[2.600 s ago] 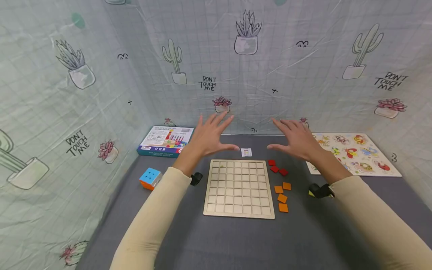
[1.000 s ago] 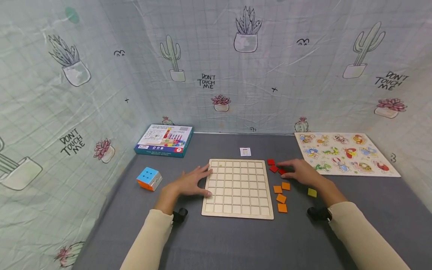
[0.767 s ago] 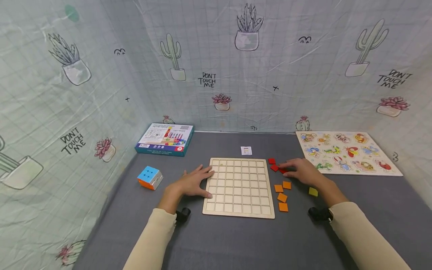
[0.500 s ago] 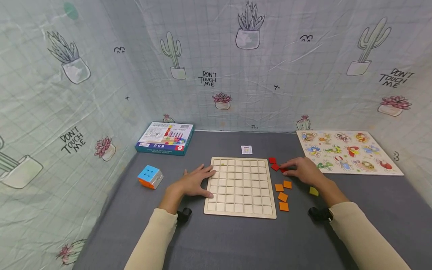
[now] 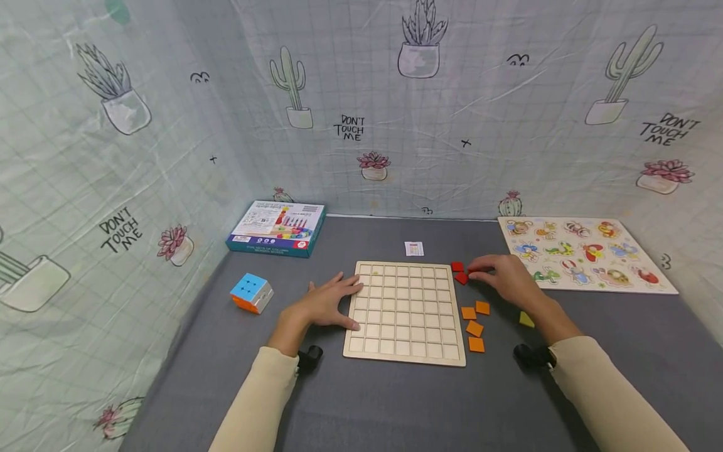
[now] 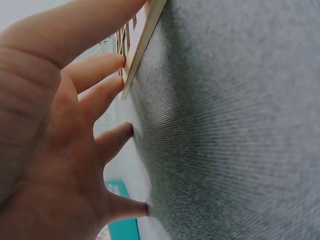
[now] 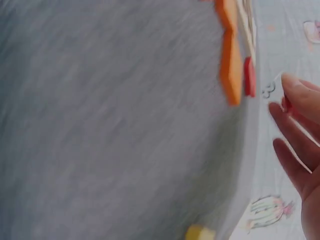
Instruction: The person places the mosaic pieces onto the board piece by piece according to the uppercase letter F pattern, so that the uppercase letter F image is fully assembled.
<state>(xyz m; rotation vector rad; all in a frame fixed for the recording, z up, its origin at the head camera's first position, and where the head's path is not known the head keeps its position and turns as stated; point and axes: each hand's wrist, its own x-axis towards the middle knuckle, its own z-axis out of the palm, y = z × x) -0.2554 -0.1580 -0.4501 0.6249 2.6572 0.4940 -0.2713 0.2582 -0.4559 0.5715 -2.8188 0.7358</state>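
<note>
A pale wooden board with a grid of square cells (image 5: 405,314) lies flat on the dark grey table. My left hand (image 5: 322,306) rests with spread fingers at its left edge; in the left wrist view the thumb and two fingers (image 6: 102,95) meet the board's edge, the others touching the cloth. Beyond the board's right side, my right hand (image 5: 505,279) pinches a small red tile (image 7: 286,105) between thumb and fingers, mostly hidden by them. Two more red tiles (image 5: 462,278) lie just left of that hand. Several orange tiles (image 5: 475,328) are scattered nearer me.
A yellow-green tile (image 5: 526,319) lies below my right wrist. At back right is an insect picture board (image 5: 590,251); at back left, a toy box (image 5: 277,228). A puzzle cube (image 5: 251,293) stands left. Behind the grid board lies a small printed card (image 5: 414,249).
Both hands have come down from the air, the left onto the board's edge, the right to the red tiles. My right hand has taken hold of one red tile and lifted it slightly.
</note>
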